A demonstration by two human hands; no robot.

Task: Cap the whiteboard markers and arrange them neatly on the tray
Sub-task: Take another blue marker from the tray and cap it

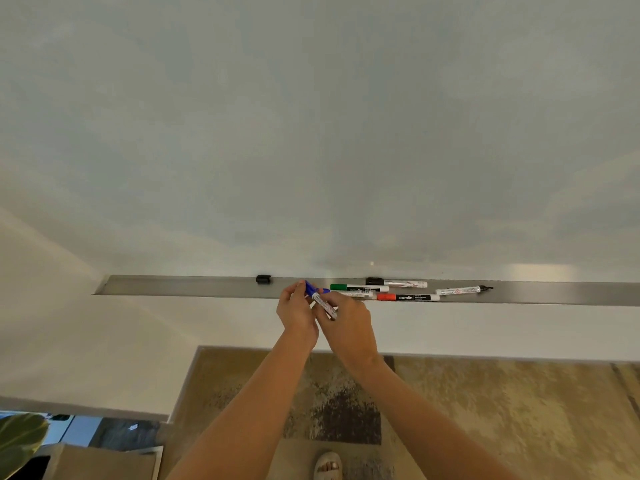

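Observation:
A long metal tray [194,286] runs below the whiteboard. In front of it my left hand [297,311] pinches the blue cap end of a blue marker [320,300], while my right hand [346,322] grips its white barrel. On the tray lie a green-capped marker [360,287], a red-capped marker [408,297], a black-capped marker [396,282] and an uncapped black marker [462,290] with its tip bare. Another white marker [356,294] is partly hidden behind my right hand. A loose black cap [263,279] rests at the tray's back edge, left of my hands.
The whiteboard [311,133] fills the upper view. Below is a patterned rug [485,403] with my sandalled foot [328,465]. At the lower left are a plant leaf [19,441] and a cardboard box [97,462].

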